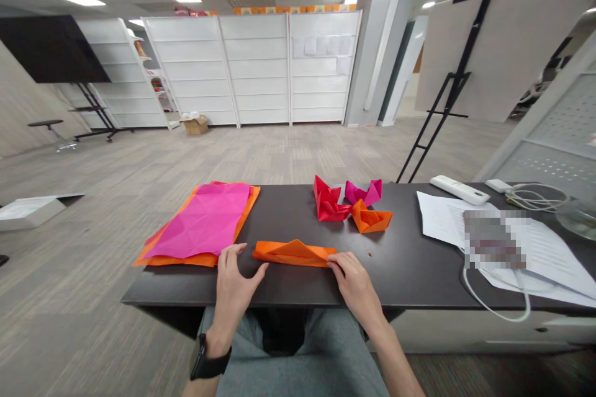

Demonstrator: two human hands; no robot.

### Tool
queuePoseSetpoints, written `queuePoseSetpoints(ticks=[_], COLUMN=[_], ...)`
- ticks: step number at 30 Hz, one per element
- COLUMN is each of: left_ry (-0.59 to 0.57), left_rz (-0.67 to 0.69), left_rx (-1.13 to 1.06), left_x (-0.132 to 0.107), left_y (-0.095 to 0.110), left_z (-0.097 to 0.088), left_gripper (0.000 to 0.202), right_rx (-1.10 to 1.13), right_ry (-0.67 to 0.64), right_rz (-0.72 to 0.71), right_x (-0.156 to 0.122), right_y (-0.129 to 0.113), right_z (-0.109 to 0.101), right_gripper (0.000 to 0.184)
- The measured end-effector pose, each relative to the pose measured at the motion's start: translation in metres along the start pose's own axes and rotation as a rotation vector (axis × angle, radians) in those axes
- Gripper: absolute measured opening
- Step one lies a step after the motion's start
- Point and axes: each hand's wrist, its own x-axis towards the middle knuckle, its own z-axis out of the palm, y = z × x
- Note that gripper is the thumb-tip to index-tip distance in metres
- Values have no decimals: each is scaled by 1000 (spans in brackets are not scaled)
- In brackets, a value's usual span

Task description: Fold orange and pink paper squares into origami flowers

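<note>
Paper (288, 255), orange and folded into a long strip, is laid on the dark table (400, 279). Its right end is pinched by the right hand (356, 285). The left hand (234, 288) is held near the left end, thumb and fingers spread, with nothing gripped. A fold seems to be in hand; next, the left end should be steadied and the crease pressed flat.

Noted orange on the folded paper strip (293, 254); magenta on the top sheet (200, 220) of the paper stack (246, 212), orange and red at its edges. Logged red, magenta and orange across the origami boats (371, 218), near-black on the bench (288, 288), streaked grey-beige on the floor (84, 298).
</note>
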Motion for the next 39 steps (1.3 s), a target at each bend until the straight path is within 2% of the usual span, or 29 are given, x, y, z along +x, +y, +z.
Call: queuePoseSetpoints(ticks=[5, 10, 13, 18, 26, 32, 39], left_ry=[-37, -161, -211, -223, -279, -304, -361], left_rz=[-42, -37, -15, -17, 34, -46, 23], left_rx=[-117, -167, -163, -162, -201, -128, -60], left_x=[-3, -3, -4, -5, -4, -7, -5], left_y=[-10, -6, -4, -7, -11, -15, -7], left_z=[1, 0, -1, 2, 4, 6, 0], left_gripper=[21, 14, 18, 26, 16, 16, 13], right_rx=[24, 34, 25, 25, 7, -8, -22], right_ry=[-5, -36, -41, -40, -56, -54, -23], right_rz=[-8, -19, -26, -56, -58, -43, 28], right_x=[1, 0, 0, 0, -1, 0, -2], right_y=[4, 7, 7, 5, 7, 7, 8], right_z=[0, 1, 1, -1, 0, 0, 3], right_gripper=[23, 22, 23, 25, 23, 22, 20])
